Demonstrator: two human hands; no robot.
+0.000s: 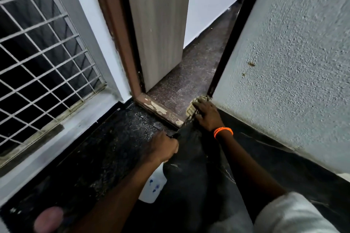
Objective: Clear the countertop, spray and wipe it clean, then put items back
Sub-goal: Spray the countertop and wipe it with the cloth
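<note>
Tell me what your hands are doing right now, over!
Left hand grips spray bottle. Right hand presses cloth on dark countertop, at the corner by the door frame. Nothing in the way.

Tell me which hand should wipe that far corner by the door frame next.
Right. The right hand already presses the beige cloth on the dark stone countertop there; the left hand grips the white spray bottle.
</note>
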